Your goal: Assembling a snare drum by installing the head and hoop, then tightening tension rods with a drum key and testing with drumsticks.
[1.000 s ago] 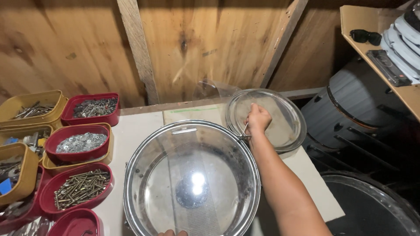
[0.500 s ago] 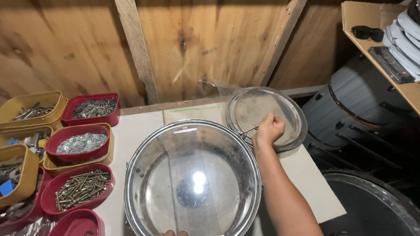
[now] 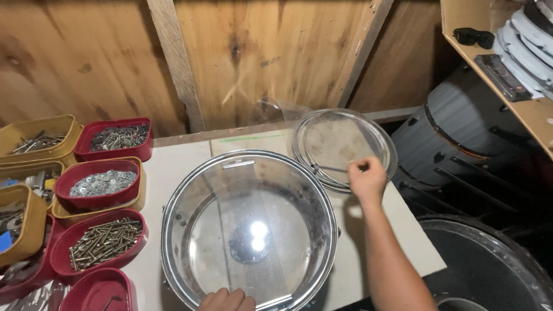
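Two hands show: the left hand and the right hand. One drum sits on one table, with one hoop beside it. Four red trays are in full view, and three yellow ones. One pair of sunglasses lies on one shelf

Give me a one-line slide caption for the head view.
Right hand pinches a thin metal rod over a round hoop; left hand rests on a chrome drum shell.
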